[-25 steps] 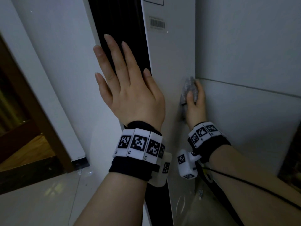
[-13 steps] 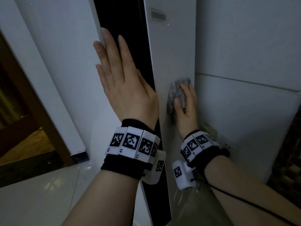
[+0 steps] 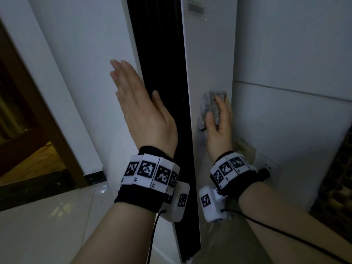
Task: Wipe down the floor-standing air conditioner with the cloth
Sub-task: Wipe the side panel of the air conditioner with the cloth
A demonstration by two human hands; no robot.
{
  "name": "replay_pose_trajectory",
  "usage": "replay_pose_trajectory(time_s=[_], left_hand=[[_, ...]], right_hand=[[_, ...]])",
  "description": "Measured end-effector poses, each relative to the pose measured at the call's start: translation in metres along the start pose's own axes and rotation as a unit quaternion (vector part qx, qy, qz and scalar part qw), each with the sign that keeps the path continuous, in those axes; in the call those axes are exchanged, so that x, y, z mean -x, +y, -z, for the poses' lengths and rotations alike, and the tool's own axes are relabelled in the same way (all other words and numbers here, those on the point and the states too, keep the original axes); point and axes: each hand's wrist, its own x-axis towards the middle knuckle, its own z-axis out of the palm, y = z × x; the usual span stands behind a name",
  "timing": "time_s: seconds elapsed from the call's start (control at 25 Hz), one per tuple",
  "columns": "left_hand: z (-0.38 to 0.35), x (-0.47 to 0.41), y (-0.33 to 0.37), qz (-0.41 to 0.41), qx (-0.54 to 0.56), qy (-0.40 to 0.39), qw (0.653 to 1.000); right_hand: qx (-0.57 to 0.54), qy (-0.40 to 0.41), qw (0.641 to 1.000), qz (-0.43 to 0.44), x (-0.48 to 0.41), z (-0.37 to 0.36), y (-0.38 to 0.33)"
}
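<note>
The right hand (image 3: pixel 219 130) pinches the crumpled grey cloth (image 3: pixel 208 106) flat on the tall white air conditioner (image 3: pixel 207 54); the left hand (image 3: pixel 144 113), fingers straight, braces it. Even, overlapping strokes seem best.

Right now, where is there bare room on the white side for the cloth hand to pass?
Above the cloth, the white panel lies bare up to the barcode label, between black grille and wall. Below, the right hand and wall socket crowd it.

Wall (image 3: pixel 289 46) just beside air conditioner (image 3: pixel 209 58) (right)
</note>
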Motion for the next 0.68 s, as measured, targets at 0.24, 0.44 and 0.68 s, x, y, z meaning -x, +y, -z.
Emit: replay_pose_trajectory(time_s=[0.24, 0.44, 0.68], left_hand=[[0.004, 0.004, -0.011, 0.0, 0.017, -0.015, 1.0], [0.006, 0.009, -0.022, 0.0, 0.022, -0.028, 0.999], [0.01, 0.02, -0.034, 0.003, 0.034, -0.037, 0.999]], right_hand=[[0.005, 0.017, 1.0, 0.0, 0.0, -0.002, 0.0], [0.028, 0.0, 0.997, 0.072, 0.016, -0.006, 0.001], [0.027, 0.021, 0.998, 0.057, 0.026, -0.011, 0.0]])
